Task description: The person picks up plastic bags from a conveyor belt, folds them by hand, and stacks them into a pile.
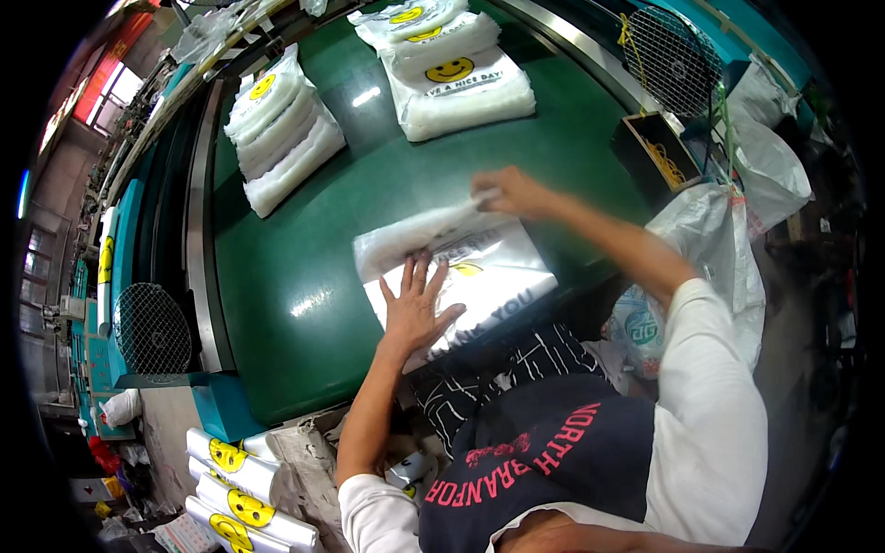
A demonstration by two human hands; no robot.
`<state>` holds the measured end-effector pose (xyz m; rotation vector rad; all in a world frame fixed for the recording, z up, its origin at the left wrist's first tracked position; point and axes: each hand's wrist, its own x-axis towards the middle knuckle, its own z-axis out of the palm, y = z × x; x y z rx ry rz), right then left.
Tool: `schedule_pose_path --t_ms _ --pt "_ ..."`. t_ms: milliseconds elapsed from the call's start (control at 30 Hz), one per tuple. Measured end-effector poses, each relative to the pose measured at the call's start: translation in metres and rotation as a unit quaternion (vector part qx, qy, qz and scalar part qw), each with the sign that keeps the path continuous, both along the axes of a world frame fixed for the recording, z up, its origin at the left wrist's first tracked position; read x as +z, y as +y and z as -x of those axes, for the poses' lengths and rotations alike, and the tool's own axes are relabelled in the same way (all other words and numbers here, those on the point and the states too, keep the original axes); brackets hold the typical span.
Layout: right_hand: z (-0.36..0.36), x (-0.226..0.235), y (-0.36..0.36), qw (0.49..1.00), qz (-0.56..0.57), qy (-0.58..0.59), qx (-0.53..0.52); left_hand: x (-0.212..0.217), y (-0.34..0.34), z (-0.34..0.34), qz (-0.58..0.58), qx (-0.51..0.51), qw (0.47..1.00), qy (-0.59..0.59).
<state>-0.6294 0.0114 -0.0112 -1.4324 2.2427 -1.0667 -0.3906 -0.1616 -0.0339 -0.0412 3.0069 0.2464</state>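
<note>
A flat white plastic bag bundle (507, 267) with a yellow print and dark lettering lies on the green worktop (277, 359) in front of me. My left hand (417, 309) rests on its left part, palm down with the fingers spread. At the bundle's far right corner, my right hand (514, 194) is closed on the plastic edge; motion blurs it a little. The far edge of the bundle looks rolled or folded up in a band.
Stacked white bags with yellow smiley faces stand at the far left (286, 134) and far middle (461, 92). An open box of yellow ties (659, 152) sits at the right edge, near a wire fan guard (673, 60) and white sacks (714, 244). More printed bundles (244, 507) lie lower left.
</note>
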Motion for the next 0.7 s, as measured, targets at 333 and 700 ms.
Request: schedule_pose_path --t_ms 333,700 --pt "-0.099 -0.011 0.052 0.939 -0.101 0.302 0.134 0.033 0.015 -0.014 0.014 -0.019 0.990 0.141" --pt "-0.026 -0.003 0.002 0.972 -0.217 0.093 -0.024 0.030 -0.046 0.007 0.089 0.086 0.989 0.083"
